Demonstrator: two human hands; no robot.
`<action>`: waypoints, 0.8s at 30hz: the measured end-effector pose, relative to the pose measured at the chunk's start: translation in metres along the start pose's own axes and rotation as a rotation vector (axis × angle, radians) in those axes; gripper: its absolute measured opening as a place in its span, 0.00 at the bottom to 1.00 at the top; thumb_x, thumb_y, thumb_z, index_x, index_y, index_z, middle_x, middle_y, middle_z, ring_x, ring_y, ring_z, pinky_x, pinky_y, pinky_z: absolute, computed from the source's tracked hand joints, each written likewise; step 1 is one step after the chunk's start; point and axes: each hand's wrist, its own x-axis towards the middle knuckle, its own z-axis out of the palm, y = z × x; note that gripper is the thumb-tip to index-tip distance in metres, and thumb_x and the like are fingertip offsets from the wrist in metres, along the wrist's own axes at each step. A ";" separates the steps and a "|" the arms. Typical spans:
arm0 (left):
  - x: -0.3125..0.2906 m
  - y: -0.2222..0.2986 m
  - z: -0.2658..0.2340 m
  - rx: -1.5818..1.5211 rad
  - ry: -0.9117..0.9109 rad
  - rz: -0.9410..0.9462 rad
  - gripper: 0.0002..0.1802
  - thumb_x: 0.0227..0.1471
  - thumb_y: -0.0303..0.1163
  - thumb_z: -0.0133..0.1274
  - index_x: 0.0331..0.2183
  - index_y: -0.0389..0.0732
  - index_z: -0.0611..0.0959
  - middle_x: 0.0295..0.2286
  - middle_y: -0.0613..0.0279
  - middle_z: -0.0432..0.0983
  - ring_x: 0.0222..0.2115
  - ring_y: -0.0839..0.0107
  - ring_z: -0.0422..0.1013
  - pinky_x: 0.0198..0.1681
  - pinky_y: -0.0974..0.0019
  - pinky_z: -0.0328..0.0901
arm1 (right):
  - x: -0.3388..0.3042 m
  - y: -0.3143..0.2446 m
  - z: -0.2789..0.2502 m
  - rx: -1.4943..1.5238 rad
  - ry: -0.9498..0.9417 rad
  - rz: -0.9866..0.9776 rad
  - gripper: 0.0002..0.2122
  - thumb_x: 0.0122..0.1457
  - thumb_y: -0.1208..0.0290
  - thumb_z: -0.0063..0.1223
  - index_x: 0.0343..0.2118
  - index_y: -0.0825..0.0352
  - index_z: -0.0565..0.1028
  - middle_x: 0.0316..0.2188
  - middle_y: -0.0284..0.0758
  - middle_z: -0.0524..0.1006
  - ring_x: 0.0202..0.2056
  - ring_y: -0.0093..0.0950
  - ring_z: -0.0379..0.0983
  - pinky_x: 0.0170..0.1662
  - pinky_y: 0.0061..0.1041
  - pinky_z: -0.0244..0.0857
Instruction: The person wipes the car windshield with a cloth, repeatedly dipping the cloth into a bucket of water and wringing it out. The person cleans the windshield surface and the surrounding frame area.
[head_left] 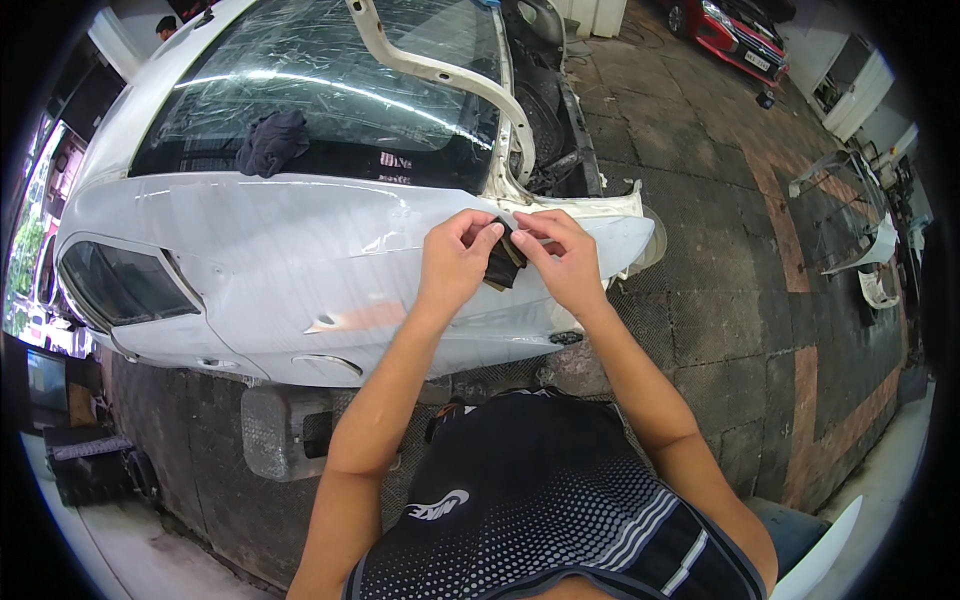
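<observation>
Both my hands are in front of me, above the corner of a car's grey-primed side panel point(300, 240). Between them is a small folded piece of dark sandpaper point(506, 268) with brownish edges. My left hand point(456, 258) pinches its top edge between thumb and fingers. On the other side, my right hand point(563, 262) pinches it the same way, fingertips almost meeting the left ones. A crumpled dark cloth point(272, 143) lies at the lower edge of the car's scratched, film-like window glass point(330, 95).
The open car end with bare parts point(550, 130) lies beyond my hands. A grey box-like stand point(275, 435) sits on the tiled floor below the panel. To the right are a loose white body part point(875, 250) and a red car point(725, 35). Far left, a person's head point(166, 27) shows.
</observation>
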 end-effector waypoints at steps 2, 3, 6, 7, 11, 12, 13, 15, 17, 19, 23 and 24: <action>0.001 0.003 0.003 -0.048 -0.018 -0.011 0.10 0.62 0.30 0.61 0.37 0.31 0.86 0.26 0.64 0.82 0.26 0.81 0.73 0.31 0.72 0.69 | 0.003 0.007 -0.007 -0.009 -0.090 0.102 0.08 0.64 0.71 0.66 0.44 0.67 0.86 0.32 0.30 0.83 0.33 0.19 0.79 0.35 0.23 0.73; 0.002 0.005 0.006 -0.090 -0.002 -0.021 0.10 0.62 0.30 0.62 0.37 0.31 0.86 0.26 0.65 0.81 0.26 0.82 0.73 0.30 0.72 0.68 | 0.006 0.006 -0.008 0.069 -0.084 0.180 0.08 0.64 0.71 0.66 0.43 0.68 0.86 0.31 0.30 0.83 0.32 0.18 0.79 0.35 0.22 0.73; 0.001 0.012 0.022 -0.228 0.017 -0.160 0.10 0.63 0.31 0.62 0.37 0.33 0.86 0.27 0.69 0.80 0.27 0.84 0.71 0.31 0.73 0.67 | 0.014 0.005 -0.008 0.220 -0.026 0.298 0.09 0.64 0.71 0.67 0.42 0.70 0.86 0.28 0.29 0.83 0.30 0.17 0.78 0.36 0.21 0.74; -0.001 0.013 0.027 -0.276 0.016 -0.229 0.10 0.63 0.31 0.62 0.37 0.33 0.86 0.28 0.70 0.80 0.27 0.84 0.71 0.32 0.74 0.66 | 0.015 0.012 -0.004 0.214 0.021 0.264 0.09 0.64 0.71 0.66 0.41 0.71 0.85 0.27 0.29 0.83 0.30 0.16 0.78 0.36 0.20 0.74; 0.007 0.008 0.035 -0.168 0.181 -0.104 0.11 0.63 0.33 0.63 0.36 0.34 0.87 0.27 0.70 0.80 0.25 0.84 0.70 0.29 0.73 0.65 | 0.017 0.001 0.005 0.303 0.021 0.312 0.10 0.65 0.70 0.65 0.42 0.72 0.85 0.29 0.30 0.84 0.30 0.16 0.78 0.33 0.20 0.74; 0.011 0.009 0.033 -0.111 0.187 -0.061 0.11 0.63 0.33 0.63 0.36 0.34 0.88 0.26 0.70 0.80 0.25 0.84 0.70 0.29 0.72 0.65 | 0.022 0.001 0.002 0.353 -0.011 0.292 0.11 0.66 0.68 0.64 0.43 0.71 0.85 0.32 0.32 0.85 0.31 0.17 0.79 0.32 0.20 0.74; 0.016 0.010 0.030 -0.054 0.194 -0.019 0.11 0.63 0.33 0.63 0.36 0.33 0.88 0.26 0.70 0.80 0.25 0.84 0.70 0.28 0.72 0.64 | 0.025 0.000 -0.005 0.320 -0.004 0.322 0.11 0.65 0.68 0.65 0.43 0.71 0.85 0.32 0.32 0.85 0.31 0.17 0.79 0.32 0.20 0.74; 0.021 0.014 0.027 0.174 0.061 0.008 0.12 0.60 0.33 0.63 0.34 0.32 0.87 0.21 0.61 0.79 0.22 0.77 0.71 0.27 0.66 0.65 | 0.030 -0.006 -0.022 0.256 0.006 0.385 0.11 0.64 0.67 0.66 0.44 0.71 0.85 0.33 0.33 0.85 0.31 0.18 0.79 0.32 0.20 0.74; 0.020 0.026 0.034 0.343 -0.038 0.036 0.11 0.58 0.32 0.63 0.34 0.32 0.87 0.21 0.56 0.80 0.21 0.73 0.73 0.26 0.63 0.66 | 0.038 0.010 -0.031 0.227 -0.058 0.282 0.11 0.63 0.67 0.67 0.42 0.70 0.86 0.32 0.32 0.84 0.32 0.18 0.79 0.32 0.19 0.73; 0.024 0.022 0.039 0.390 -0.015 -0.006 0.11 0.57 0.33 0.63 0.36 0.34 0.88 0.22 0.49 0.81 0.22 0.61 0.76 0.29 0.59 0.68 | 0.045 0.026 -0.035 0.293 -0.098 0.194 0.10 0.63 0.67 0.67 0.41 0.69 0.86 0.31 0.30 0.84 0.32 0.18 0.79 0.32 0.19 0.72; 0.037 0.026 0.047 0.497 0.089 0.001 0.14 0.54 0.36 0.65 0.37 0.34 0.88 0.25 0.46 0.83 0.26 0.53 0.79 0.33 0.57 0.71 | 0.057 0.043 -0.038 0.232 -0.054 0.185 0.10 0.63 0.67 0.67 0.40 0.69 0.86 0.31 0.32 0.84 0.31 0.19 0.78 0.34 0.22 0.72; 0.043 0.029 0.046 0.590 0.112 0.062 0.15 0.53 0.36 0.65 0.37 0.34 0.88 0.26 0.45 0.84 0.27 0.51 0.80 0.34 0.56 0.71 | 0.062 0.046 -0.039 0.155 -0.037 0.105 0.10 0.64 0.67 0.67 0.42 0.70 0.86 0.31 0.32 0.84 0.31 0.19 0.77 0.35 0.23 0.72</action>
